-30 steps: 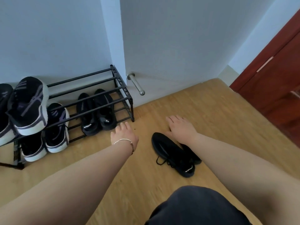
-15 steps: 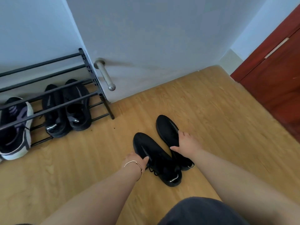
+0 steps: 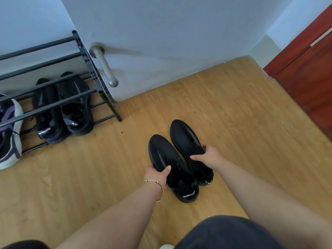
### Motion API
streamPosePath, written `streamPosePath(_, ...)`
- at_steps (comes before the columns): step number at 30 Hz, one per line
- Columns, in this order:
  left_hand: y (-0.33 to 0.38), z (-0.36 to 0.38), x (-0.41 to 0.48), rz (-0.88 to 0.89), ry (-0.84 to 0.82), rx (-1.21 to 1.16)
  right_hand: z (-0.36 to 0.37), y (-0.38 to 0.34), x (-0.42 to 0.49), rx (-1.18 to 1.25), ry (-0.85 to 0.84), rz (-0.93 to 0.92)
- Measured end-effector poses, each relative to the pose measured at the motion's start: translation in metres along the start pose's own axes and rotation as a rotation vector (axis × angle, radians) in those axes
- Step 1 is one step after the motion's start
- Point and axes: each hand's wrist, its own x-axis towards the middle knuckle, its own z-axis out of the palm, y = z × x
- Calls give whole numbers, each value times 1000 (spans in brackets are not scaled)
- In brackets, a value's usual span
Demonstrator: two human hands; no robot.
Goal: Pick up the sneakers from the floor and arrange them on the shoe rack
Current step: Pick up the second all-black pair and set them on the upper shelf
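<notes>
2 hands grip 2 sneakers

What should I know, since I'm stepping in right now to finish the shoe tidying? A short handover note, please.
Left hand: grip closed on the left black sneaker, thumb over its upper.
Right hand: grip closed on the right black sneaker.
Both sneakers lie side by side, toes toward the wall; whether they are off the floor yet is unclear.
Shoe rack stands to the left; its lower tier holds a black pair and a purple-and-white sneaker.
Left: carry both sneakers over and set them on the rack.
</notes>
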Motion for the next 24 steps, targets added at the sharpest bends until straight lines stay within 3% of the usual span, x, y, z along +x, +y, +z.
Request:
streamPosePath(5,3,-11,-10,37,-74,-75,-4,9,-3,71,-50,26)
streamPosePath(13,-14,-46,-10,89,-22,-33,14,9,-18,52,-106,27)
streamPosePath(24,1,-167,-56,190,99,-31,73,-67,-75,-3,-176,-107)
